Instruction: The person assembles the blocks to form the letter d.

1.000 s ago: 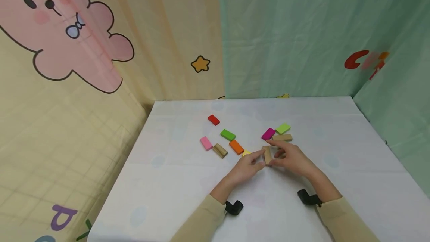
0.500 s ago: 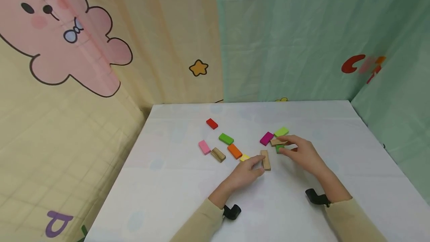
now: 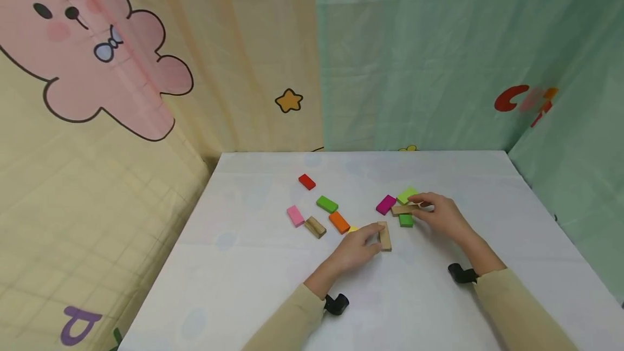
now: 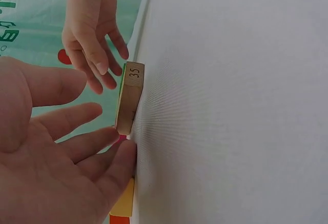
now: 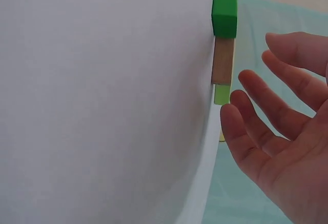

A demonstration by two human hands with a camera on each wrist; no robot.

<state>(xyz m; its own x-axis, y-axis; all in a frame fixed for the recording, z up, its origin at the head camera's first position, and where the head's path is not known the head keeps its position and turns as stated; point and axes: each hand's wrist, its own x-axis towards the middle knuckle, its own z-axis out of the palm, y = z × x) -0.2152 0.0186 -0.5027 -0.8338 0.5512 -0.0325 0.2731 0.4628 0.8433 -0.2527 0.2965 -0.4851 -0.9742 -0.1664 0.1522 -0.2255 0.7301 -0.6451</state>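
My left hand (image 3: pixel 358 249) rests on the table beside an upright-lying wooden block (image 3: pixel 385 238), its fingertips right at the block's left side. In the left wrist view this block (image 4: pixel 130 98) carries the number 35, and the fingers there are spread and relaxed. Over the right-hand cluster hovers my right hand (image 3: pixel 442 220), with fingertips overlapping the right end of another wooden block (image 3: pixel 402 210). Its fingers look loosely bent around nothing in the right wrist view. Just below that block lies a green block (image 3: pixel 406 221); lime (image 3: pixel 407 195) and magenta (image 3: pixel 385 205) blocks lie behind.
Left of my left hand lie an orange block (image 3: pixel 339 222), a partly hidden yellow block (image 3: pixel 353 228), a wooden block (image 3: pixel 315 227), a pink block (image 3: pixel 294 216), a green block (image 3: pixel 327 204) and a red block (image 3: pixel 307 182). Printed curtains surround the white table (image 3: pixel 219 286).
My right hand has left the numbered wooden block, reached the green block in the right cluster, then drawn up and right off it. My left hand has stayed by its block.
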